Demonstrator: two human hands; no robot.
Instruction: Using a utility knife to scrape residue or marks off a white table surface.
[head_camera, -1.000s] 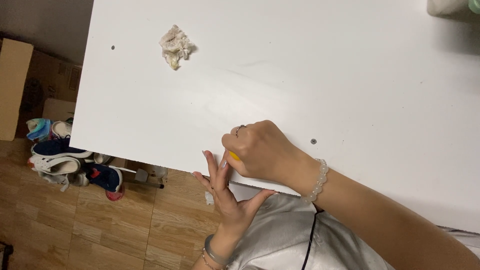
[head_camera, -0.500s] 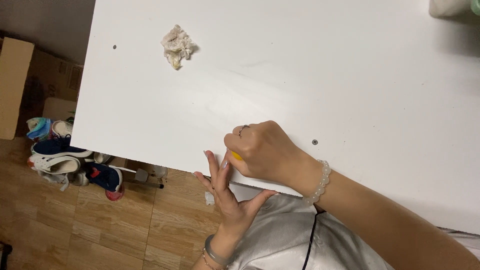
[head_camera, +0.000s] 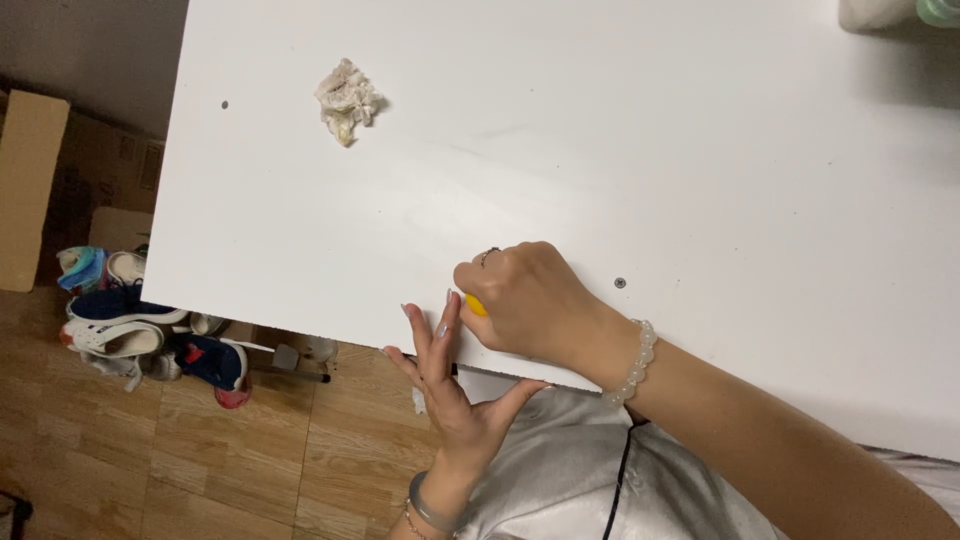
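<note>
The right hand (head_camera: 530, 300) rests on the white table (head_camera: 700, 180) close to its near edge, fingers curled shut around a small yellow thing (head_camera: 476, 305) of which only a sliver shows; what it is I cannot tell. The left hand (head_camera: 445, 385) waits just below the edge, open and flat, palm up, holding nothing, its fingertips (head_camera: 447, 318) just beside the yellow thing.

If anything is pushed off the edge wide of that palm, I judge it would fall to the wooden floor (head_camera: 150, 460), among the shoes (head_camera: 140, 335) under the table. A crumpled tissue (head_camera: 346, 98) lies well apart, near the far left corner.

A pale container (head_camera: 880, 12) shows at the top right corner, cut off by the frame; its contents cannot be seen.
</note>
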